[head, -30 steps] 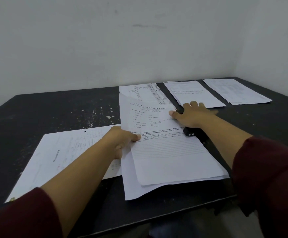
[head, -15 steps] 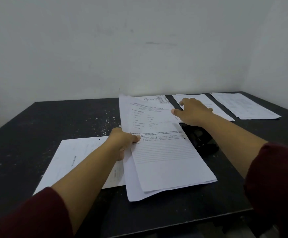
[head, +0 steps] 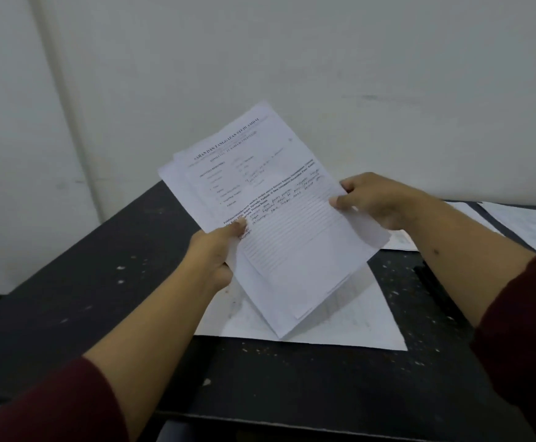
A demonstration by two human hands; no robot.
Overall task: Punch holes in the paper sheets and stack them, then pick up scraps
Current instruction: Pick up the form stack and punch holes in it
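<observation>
A small bundle of printed paper sheets [head: 279,218] is held up in the air, tilted, above the black table [head: 100,282]. My left hand [head: 218,250] pinches its left edge and my right hand [head: 375,199] grips its right edge. Under the bundle a single white sheet [head: 340,327] lies flat on the table. A dark object that may be the hole punch [head: 429,279] shows beside my right forearm, mostly hidden. Small white paper scraps [head: 121,272] are scattered over the tabletop.
More paper sheets [head: 522,224] lie at the far right of the table, behind my right arm. A white wall stands close behind the table. The table's front edge [head: 292,422] runs just below my arms.
The bundle lay on the table with my right hand pressing on the punch. Now both hands have lifted the bundle off the table, and the view has swung left.
</observation>
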